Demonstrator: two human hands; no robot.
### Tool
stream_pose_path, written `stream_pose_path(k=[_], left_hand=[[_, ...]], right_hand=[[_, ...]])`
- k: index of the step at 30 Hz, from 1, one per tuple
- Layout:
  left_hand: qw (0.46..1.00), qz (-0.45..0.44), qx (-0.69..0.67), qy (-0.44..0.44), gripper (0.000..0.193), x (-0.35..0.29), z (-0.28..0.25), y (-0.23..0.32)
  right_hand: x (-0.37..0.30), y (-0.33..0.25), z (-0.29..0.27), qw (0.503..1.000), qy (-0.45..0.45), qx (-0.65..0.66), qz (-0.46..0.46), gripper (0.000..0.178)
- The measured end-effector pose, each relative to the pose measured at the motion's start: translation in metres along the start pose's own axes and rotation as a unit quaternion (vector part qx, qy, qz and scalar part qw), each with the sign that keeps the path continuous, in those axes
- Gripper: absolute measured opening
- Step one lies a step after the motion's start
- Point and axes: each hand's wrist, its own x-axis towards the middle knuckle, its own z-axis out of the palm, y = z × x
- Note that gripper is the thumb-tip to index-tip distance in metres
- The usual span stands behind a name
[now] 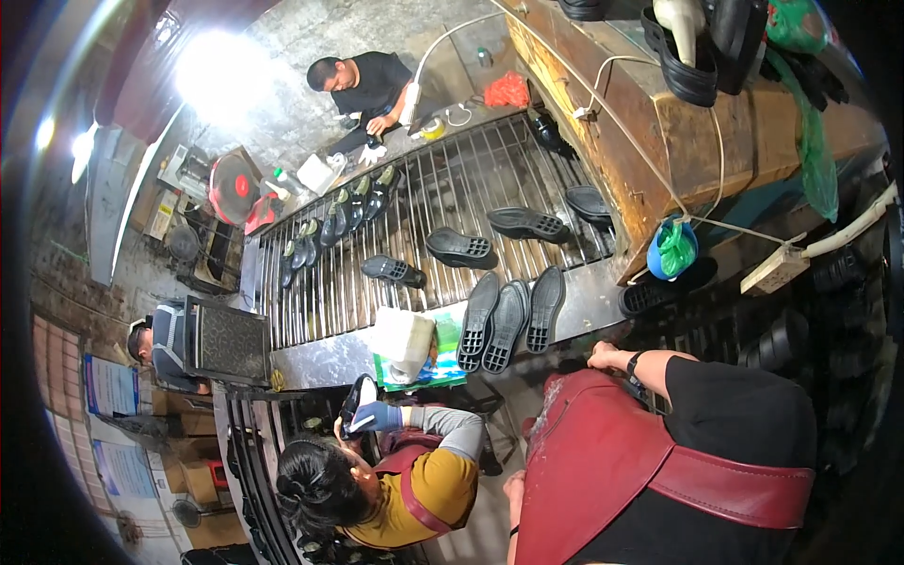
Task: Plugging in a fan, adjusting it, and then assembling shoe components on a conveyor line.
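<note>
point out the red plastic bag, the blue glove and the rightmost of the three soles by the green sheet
Red plastic bag (507, 90): head view, on its crumpled middle
Blue glove (384, 416): head view, on its middle
Rightmost sole (545, 309): head view, midway along its length

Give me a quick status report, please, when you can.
Left hand partly hidden, grip unclear. Right hand near metal bench, grip unclear. Black soles nearby. Yellow-clad co-worker close by.

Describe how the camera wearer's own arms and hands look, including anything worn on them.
A short black sleeve covers one upper arm, leaving its forearm bare. A dark, watch-like band circles that wrist. That hand and the other hand are ungloved. The other arm is mostly hidden.
</note>
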Motion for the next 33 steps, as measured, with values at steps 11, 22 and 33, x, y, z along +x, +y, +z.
stream_pose_path(k=[11, 22, 33], left_hand=[[0.999, -0.034, 0.015, 0.01, 0.014, 0.04, -0.002, -0.021], [0.998, -0.051, 0.032, -0.004, 0.014, 0.005, 0.005, 0.002], [1.0, -0.003, -0.011, -0.012, 0.015, -0.006, 0.001, 0.007]], right_hand=[[-0.006, -0.005, -0.007, 1.0, -0.009, -0.006, -0.016, 0.028], [-0.008, -0.009, -0.009, 0.999, -0.049, 0.015, 0.016, 0.024], [-0.006, -0.004, -0.005, 1.0, -0.02, 0.0, 0.018, 0.03]])
